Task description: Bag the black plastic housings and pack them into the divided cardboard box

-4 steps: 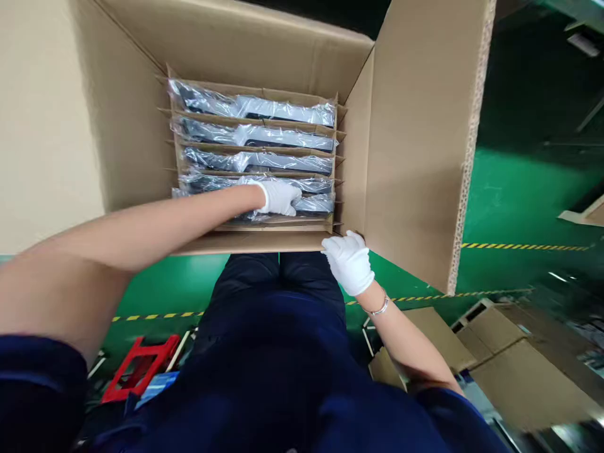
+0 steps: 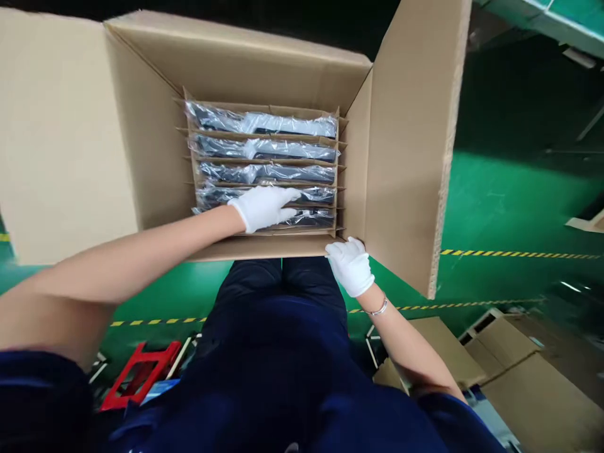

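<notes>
A large cardboard box stands in front of me with its flaps spread. Inside it, cardboard dividers separate several long grey-and-black parts, each wrapped in clear plastic. My left hand, in a white glove, reaches over the two nearest wrapped parts. Its fingers are stretched out, with the thumb apart, and nothing shows between them. My right hand, also gloved in white, grips the box's near edge close to the right corner. What the parts are, inside their wrapping, I cannot tell.
The right flap leans outward beside the box. A red plastic stool stands at the lower left. Flattened cardboard lies at the lower right. Yellow-and-black tape marks the green floor.
My left hand has opened from a bent-finger pose over the nearest wrapped part and shifted slightly left. The box sits a little lower in view. My right hand keeps its hold.
</notes>
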Demonstrator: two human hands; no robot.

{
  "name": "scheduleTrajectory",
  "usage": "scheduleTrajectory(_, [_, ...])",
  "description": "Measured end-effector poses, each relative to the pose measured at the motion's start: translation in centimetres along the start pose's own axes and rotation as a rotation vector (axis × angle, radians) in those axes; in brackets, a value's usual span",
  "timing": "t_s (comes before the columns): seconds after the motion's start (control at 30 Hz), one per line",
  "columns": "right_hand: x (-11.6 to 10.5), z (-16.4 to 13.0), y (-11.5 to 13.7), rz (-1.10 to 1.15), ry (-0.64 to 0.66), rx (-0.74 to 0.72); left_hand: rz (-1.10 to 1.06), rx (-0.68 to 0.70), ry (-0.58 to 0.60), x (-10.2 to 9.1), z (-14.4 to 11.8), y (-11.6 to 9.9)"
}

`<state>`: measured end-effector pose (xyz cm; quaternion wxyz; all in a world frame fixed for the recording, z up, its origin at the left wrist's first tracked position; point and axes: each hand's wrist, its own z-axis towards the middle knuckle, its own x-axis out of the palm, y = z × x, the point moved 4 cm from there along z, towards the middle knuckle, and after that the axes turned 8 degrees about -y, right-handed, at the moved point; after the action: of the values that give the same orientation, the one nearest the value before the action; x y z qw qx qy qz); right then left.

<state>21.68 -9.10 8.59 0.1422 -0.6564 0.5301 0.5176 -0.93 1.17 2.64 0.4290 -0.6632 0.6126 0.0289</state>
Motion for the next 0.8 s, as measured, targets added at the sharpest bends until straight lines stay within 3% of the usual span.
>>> scheduleTrajectory(0.1, [1.2, -0.4, -0.9, -0.011, 0.019, 0.015, 0.021, 0.025, 0.016, -0.5, -7.2, 0.8])
scheduleTrajectory(0.2, [2.7, -0.7, -1.7, -0.011, 0.069, 0.045, 0.088, 0.134, 0.066, 2.1, -14.8, 2.7])
scheduleTrajectory(0.3, [4.5, -0.7, -1.9, 0.01, 0.156, 0.104, 0.198, -0.012, -0.052, 5.1, -18.6, 6.8])
scheduleTrajectory(0.4, [5.8, -0.2, -1.2, 0.002, 0.152, 0.124, 0.257, -0.143, -0.122, 7.1, -18.6, 10.4])
scheduleTrajectory(0.47, [6.3, 0.5, -0.7, -0.023, 0.113, 0.139, 0.273, -0.154, -0.149, 7.9, -17.5, 11.4])
scheduleTrajectory(0.6, [6.5, 1.8, -1.1, -0.077, -0.01, 0.155, 0.305, -0.177, -0.242, 9.3, -15.3, 11.5])
scheduleTrajectory(0.7, [7.3, 2.3, -3.1, -0.093, -0.11, 0.163, 0.278, -0.211, -0.304, 10.3, -13.6, 11.2])
scheduleTrajectory(0.8, [8.2, 2.8, -5.4, -0.051, -0.129, 0.205, 0.196, -0.215, -0.39, 10.5, -12.3, 10.5])
